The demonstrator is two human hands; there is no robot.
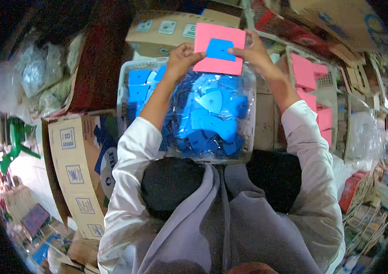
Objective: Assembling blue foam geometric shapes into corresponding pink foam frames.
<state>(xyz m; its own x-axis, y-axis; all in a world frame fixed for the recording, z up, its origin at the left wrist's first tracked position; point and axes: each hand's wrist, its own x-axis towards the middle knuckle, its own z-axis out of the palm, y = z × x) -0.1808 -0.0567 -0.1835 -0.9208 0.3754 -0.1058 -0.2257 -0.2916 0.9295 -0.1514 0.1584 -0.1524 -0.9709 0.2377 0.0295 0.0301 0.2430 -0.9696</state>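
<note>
A flat pink sheet (210, 33), perhaps foam, is raised above the far side of a crate in front of me. Against its face lies a smaller blue piece (220, 49) with slanted sides and a dark spot in its middle. My left hand (182, 58) pinches the sheet's left edge, its thumb tip touching the blue piece's left side. On the right edge my right hand (259, 54) grips the sheet, thumb pressed on the blue piece's right side. Most fingertips are hidden behind the sheet. Below, the white crate (250, 137) holds many loose blue pieces (212, 101) and clear plastic.
To the right, another crate (326, 81) contains pink pieces (302, 73). A cardboard box (157, 39) stands behind the blue pieces, and a tall carton (73, 166) at my left. Clear plastic bags (41, 68) lie far left; a green object (16, 144) is below them.
</note>
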